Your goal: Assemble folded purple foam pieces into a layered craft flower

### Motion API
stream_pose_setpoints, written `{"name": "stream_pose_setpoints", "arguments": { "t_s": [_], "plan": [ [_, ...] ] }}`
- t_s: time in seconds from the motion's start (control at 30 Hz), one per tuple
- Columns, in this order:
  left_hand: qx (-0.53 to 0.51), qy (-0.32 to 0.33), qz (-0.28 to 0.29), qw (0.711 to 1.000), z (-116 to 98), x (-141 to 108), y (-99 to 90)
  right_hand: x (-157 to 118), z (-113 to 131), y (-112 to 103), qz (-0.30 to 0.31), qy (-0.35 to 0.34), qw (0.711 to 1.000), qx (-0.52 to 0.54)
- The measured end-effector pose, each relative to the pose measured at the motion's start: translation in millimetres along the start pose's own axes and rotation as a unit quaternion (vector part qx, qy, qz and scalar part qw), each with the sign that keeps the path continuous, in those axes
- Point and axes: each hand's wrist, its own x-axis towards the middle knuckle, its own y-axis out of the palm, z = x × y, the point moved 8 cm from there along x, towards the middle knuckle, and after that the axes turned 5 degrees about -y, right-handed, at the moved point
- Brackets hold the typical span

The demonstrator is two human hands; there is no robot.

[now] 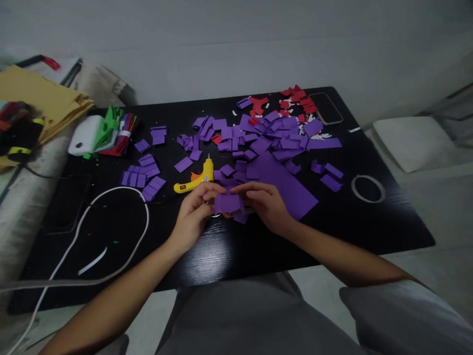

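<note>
Between my two hands, over the middle of the black table (258, 251), is a folded purple paper piece (229, 202). My left hand (197, 209) grips its left side with fingers and thumb. On the other side, my right hand (268, 204) has its fingers closed on the piece's right edge. Parts of the fingertips are hidden behind the paper. A yellow glue gun (195, 178) lies just beyond my left hand, its nozzle pointing away. Beyond and beside my right hand is a large purple sheet (283, 182).
Many purple paper pieces (284, 130) and red scraps (299, 101) cover the back. Folded purple pieces (142, 172) lie left. A white cable (79, 231) loops at the left. A tape ring (368, 189) and a phone-like rectangle (325, 108) lie right. Coloured strips (118, 130) sit back left.
</note>
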Motion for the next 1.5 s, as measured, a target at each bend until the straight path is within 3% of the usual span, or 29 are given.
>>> {"name": "stream_pose_setpoints", "arguments": {
  "t_s": [0.13,0.27,0.4,0.8,0.97,1.1,1.27,1.5],
  "plan": [
    [0.106,0.045,-0.031,0.993,-10.1,-2.8,-2.4,0.0,9.1,-2.4,-0.032,-0.041,0.992,-0.111],
    [0.241,0.107,-0.104,0.959,-18.8,-7.3,-1.5,-0.9,14.1,-1.0,-0.043,-0.088,0.983,-0.152],
    [0.221,0.129,-0.113,0.96,-14.0,-8.4,-2.3,-2.3,15.2,-3.6,-0.071,-0.099,0.983,-0.137],
    [0.16,0.082,-0.131,0.975,-9.4,-4.4,-10.1,-1.3,9.8,-7.4,-0.094,-0.045,0.991,-0.078],
    [0.224,0.11,-0.133,0.959,-13.3,-7.7,-9.1,3.2,0.0,0.9,-0.043,0.015,0.998,-0.033],
    [0.273,0.108,-0.132,0.947,-15.3,-8.7,-8.8,4.5,3.5,3.6,-0.023,0.002,0.999,-0.047],
    [0.236,0.065,-0.117,0.962,-13.6,-4.7,-8.1,4.5,6.2,2.8,-0.009,-0.023,0.996,-0.081],
    [0.209,0.057,-0.111,0.97,-16.5,-3.3,-6.6,2.7,5.1,2.1,-0.013,-0.033,0.994,-0.101]
  ]
}}
